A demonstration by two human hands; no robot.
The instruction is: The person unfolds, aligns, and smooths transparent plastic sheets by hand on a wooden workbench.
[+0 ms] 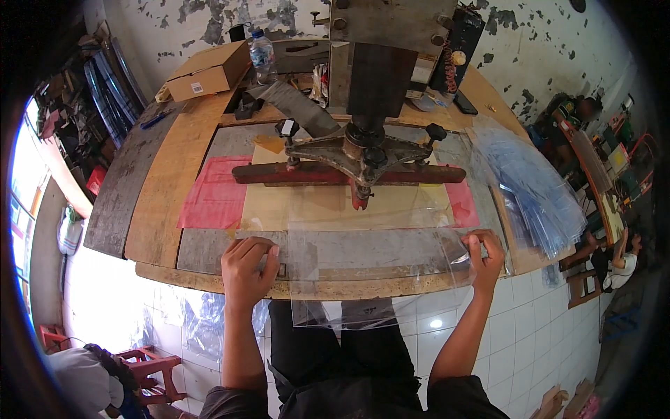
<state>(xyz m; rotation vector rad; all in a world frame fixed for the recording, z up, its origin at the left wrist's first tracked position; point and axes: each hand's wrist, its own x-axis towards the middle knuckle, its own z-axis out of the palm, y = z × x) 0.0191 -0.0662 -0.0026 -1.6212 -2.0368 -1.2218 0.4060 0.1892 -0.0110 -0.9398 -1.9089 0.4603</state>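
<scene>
A clear plastic sheet (373, 279) lies over the front of the work table, its lower edge hanging past the table edge above the person's lap. My right hand (484, 257) is closed in a pinch on the sheet's right side. My left hand (250, 271) rests at the table edge, left of the sheet, its fingers curled together; whatever they hold, if anything, is hidden. Beyond the hands, the press bar (307, 174) stands over a yellowish board (335, 218) with red pieces (216, 192) at its ends.
A fanned stack of clear plastic (534, 188) lies at the table's right. Behind are a cardboard box (209, 70), a water bottle (262, 57) and a black phone (465, 103). A red stool (150, 370) stands lower left. Other people are at both sides.
</scene>
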